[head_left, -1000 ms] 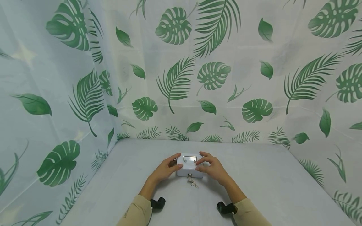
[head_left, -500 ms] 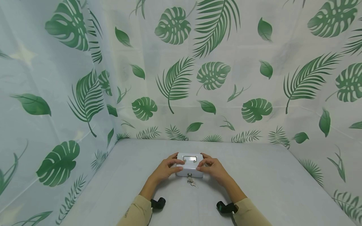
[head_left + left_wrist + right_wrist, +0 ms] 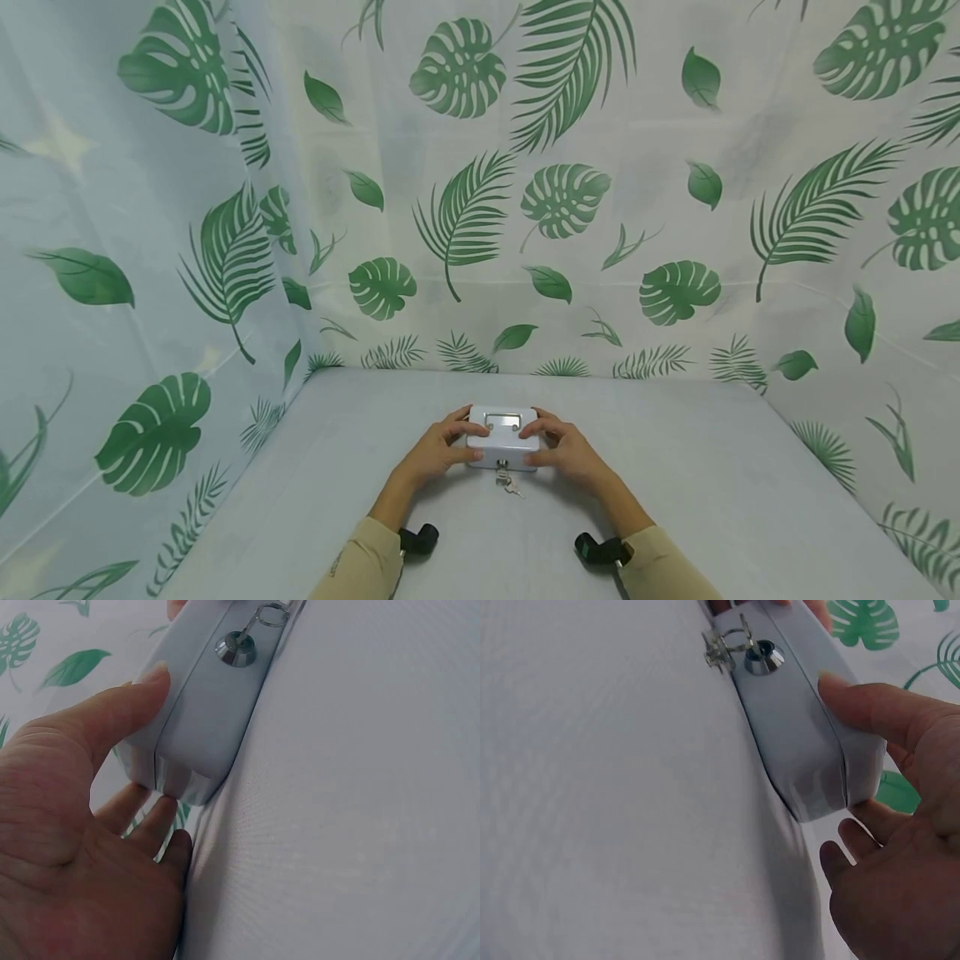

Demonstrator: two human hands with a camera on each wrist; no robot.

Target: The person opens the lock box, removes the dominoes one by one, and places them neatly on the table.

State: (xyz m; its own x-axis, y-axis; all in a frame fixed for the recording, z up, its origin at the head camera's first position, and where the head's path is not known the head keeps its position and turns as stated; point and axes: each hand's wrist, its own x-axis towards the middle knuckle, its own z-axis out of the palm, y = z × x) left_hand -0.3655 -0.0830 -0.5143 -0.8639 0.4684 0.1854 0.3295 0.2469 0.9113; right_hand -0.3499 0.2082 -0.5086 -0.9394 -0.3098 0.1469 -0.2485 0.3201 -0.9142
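Note:
A small white metal cash box (image 3: 501, 442) sits on the white-covered table, its lid down and its silver handle (image 3: 503, 419) folded flat on top. At its left end, my left hand (image 3: 438, 447) holds it, thumb on the front of the lid, index finger on the top. My right hand (image 3: 576, 452) grips the opposite end in much the same way. In the left wrist view the remaining left fingers reach under and behind the box's end. A round lock (image 3: 235, 649) on the front face carries a key, with a ring of keys (image 3: 509, 482) hanging from it.
White table cloth (image 3: 675, 483) surrounds the box. Leaf-patterned curtains (image 3: 480, 208) stand behind and at both sides. A black wrist-worn device (image 3: 420, 540) is on the left wrist, and another black device (image 3: 600, 550) on the right.
The left fingers have shifted, with the index finger now on the lid top. My right thumb has slid slightly lower on the front. The box stays in nearly the same place.

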